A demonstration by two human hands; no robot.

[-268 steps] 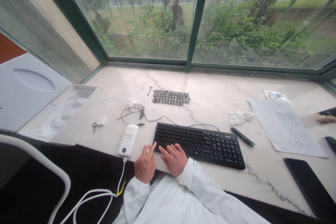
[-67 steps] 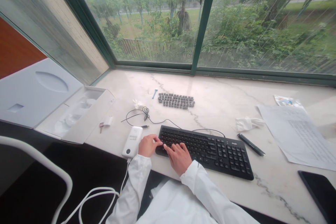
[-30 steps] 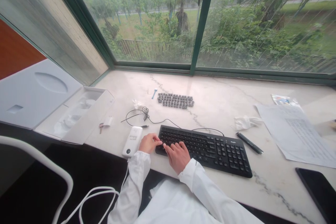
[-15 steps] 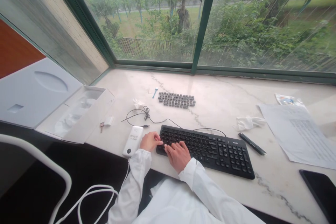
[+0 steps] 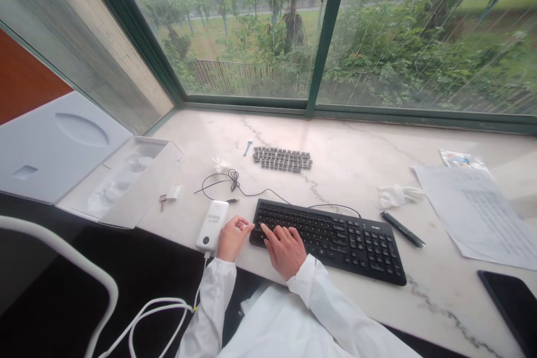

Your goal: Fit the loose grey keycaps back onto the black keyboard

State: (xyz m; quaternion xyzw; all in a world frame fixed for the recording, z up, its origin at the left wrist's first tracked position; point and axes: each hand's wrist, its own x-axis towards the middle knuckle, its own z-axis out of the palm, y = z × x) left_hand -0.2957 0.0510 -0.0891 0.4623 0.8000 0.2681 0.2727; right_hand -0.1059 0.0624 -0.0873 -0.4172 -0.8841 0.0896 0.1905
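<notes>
A black keyboard (image 5: 335,235) lies near the front edge of the pale marble sill (image 5: 361,151). My right hand (image 5: 286,247) rests at its left end, fingers apart, the index fingertip on a key. My left hand (image 5: 232,238) hovers just off the keyboard's left edge beside a white power bank (image 5: 213,225). Its thumb and index finger are pinched together, and I see nothing between them. Farther back lies a neat block of loose dark keycaps (image 5: 282,159), with a small blue tool (image 5: 248,147) to its left.
An open white box (image 5: 126,179) and its lid (image 5: 54,145) sit at left. A thin black cable (image 5: 229,182) coils behind the power bank. At right are a crumpled white wrapper (image 5: 394,196), a black pen (image 5: 401,229), printed sheets (image 5: 482,212) and a dark phone (image 5: 512,296). Windows enclose the back.
My left hand has pulled back off the keyboard's left edge and pinched its thumb and index finger. My right index finger now points onto a key. The rest is unchanged.
</notes>
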